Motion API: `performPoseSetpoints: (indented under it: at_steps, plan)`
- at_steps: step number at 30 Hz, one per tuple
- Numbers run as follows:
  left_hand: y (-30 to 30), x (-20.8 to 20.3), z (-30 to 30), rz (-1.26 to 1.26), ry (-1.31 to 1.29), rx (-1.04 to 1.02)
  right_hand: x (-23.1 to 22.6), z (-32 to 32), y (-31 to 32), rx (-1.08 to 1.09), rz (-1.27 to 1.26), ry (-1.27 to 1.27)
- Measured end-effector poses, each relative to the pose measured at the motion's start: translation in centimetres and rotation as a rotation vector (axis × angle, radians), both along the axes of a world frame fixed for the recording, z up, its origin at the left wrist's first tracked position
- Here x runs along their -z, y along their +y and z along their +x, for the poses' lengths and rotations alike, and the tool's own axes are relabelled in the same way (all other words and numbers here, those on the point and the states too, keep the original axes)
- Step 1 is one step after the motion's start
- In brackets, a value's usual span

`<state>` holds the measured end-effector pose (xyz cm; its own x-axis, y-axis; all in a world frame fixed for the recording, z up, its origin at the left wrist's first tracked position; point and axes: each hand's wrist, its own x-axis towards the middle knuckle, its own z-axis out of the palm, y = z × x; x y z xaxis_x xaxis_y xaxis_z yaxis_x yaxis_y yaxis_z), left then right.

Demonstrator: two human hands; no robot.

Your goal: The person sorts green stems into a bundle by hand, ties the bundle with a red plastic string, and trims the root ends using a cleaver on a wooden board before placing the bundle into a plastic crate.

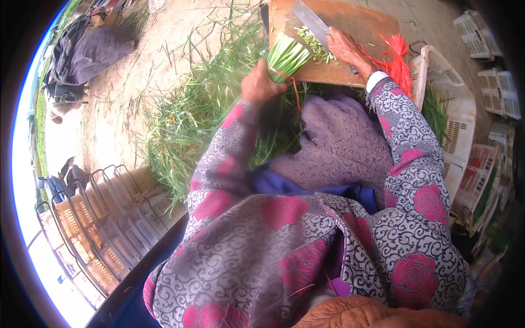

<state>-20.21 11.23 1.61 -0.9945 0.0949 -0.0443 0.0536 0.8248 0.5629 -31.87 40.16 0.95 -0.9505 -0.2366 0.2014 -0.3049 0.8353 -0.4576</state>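
Observation:
My left hand (261,83) is closed round a bundle of green stalks (290,53), pale at the cut ends and bound with a red tie. The cut ends lie over the left side of a wooden board (355,19). My right hand (345,48) holds a knife (310,21) with a broad metal blade, its handle mostly hidden in the fingers. Short cut pieces of stalk (310,39) are scattered on the board between the bundle and the blade. A bunch of red ties (397,61) hangs over the board's right edge, beside my right wrist.
Loose green stalks (191,115) are heaped on the ground to my left. A white plastic crate (458,112) with greens stands at the right, and more crates (499,90) lie beyond it. Stacked crates with wire handles (104,218) stand at the lower left. Dark cloth (95,52) lies far left.

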Motion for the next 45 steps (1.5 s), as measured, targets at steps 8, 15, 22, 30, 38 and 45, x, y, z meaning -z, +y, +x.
performPoseSetpoints:
  at_steps: [8,15,22,30,38,45]
  plan:
    - [-4.7,-4.4,4.8,0.483,-0.024,0.074,0.3,-1.5,2.7,0.143,0.128,0.054]
    - [-6.8,-7.1,6.6,0.515,-0.069,0.155,1.8,4.0,-3.7,-0.386,-0.269,-0.346]
    - [-4.0,-7.7,7.5,0.137,0.122,0.114,-1.4,3.5,0.3,-0.143,-0.01,0.063]
    - [-3.7,-8.4,9.2,-0.08,0.239,0.184,-18.6,10.5,-9.7,-0.726,0.175,0.208]
    - [-6.9,-10.5,12.3,-0.074,0.295,0.167,-20.1,12.6,-13.0,-0.92,0.399,0.577]
    - [-13.5,-11.6,15.3,0.041,0.111,0.116,-27.8,6.3,1.8,-0.132,0.37,0.578]
